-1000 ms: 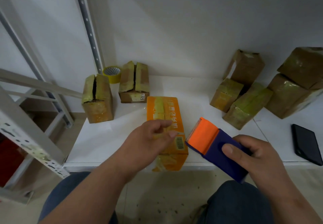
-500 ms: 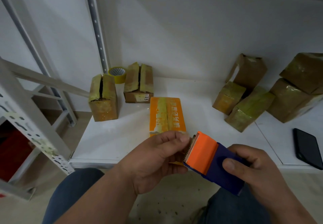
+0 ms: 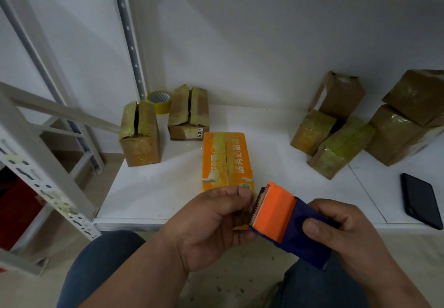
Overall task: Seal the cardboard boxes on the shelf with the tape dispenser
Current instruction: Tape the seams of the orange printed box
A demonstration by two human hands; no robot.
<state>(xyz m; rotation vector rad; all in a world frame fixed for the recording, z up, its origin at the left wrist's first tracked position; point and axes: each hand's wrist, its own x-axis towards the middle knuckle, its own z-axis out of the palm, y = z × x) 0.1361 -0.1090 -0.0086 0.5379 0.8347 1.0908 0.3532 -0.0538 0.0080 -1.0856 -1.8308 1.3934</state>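
Note:
My right hand (image 3: 346,238) grips the blue body of a tape dispenser (image 3: 286,223) with an orange head, held just in front of the shelf's front edge. My left hand (image 3: 209,223) has its fingers curled at the dispenser's toothed blade, pinching at the tape end there; the tape itself is hard to see. An orange cardboard box (image 3: 225,161) lies flat on the white shelf (image 3: 156,187) just behind my hands, a strip of yellowish tape along its top seam. Two brown boxes with split top flaps stand at the back left (image 3: 139,134) (image 3: 188,113).
A yellow tape roll (image 3: 159,101) sits in the back left corner. Several brown taped boxes (image 3: 341,146) are piled at the right. A black phone (image 3: 420,199) lies at the right front. Grey shelf uprights (image 3: 129,38) rise on the left. My knees are below the shelf edge.
My left hand left the orange box and came to the dispenser's blade. The dispenser drew back toward me and lower, off the box.

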